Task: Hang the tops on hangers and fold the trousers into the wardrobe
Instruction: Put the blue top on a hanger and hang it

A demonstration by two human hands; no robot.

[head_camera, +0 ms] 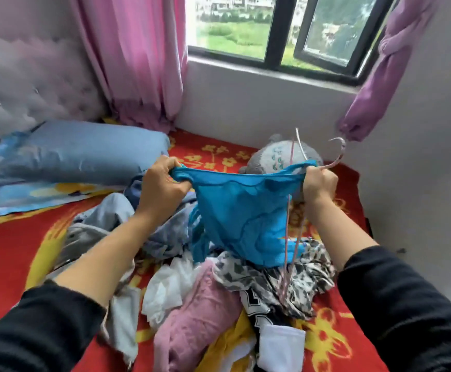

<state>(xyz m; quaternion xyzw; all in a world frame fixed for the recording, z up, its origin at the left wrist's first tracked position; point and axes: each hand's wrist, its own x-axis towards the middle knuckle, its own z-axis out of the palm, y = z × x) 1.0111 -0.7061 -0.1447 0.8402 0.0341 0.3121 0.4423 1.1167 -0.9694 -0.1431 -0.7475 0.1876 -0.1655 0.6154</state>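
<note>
My left hand [162, 189] gripped one edge of blue top [243, 210], centre frame; right hand [319, 186] clamped the other edge plus pink hanger [337, 158]. Top hung over clothes pile [192, 304]. Print on black garment [256, 312]: illegible.

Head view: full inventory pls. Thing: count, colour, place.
blue top: 1, bright blue, held over the pile
hanger: at least 1, pink, right hand
clothes pile: 1, mixed, on bed
pillow: 1, blue, left
plush toy: 1, grey, behind top
bed cover: 1, red-yellow, under everything
headboard: 1, grey, far left
pink curtain: 1, pink, left of window
purple curtain: 1, purple, tied, right of window
window: 1, dark frame, top
left hand: 1, grips top's left edge
right hand: 1, grips top's right edge plus hanger
</note>
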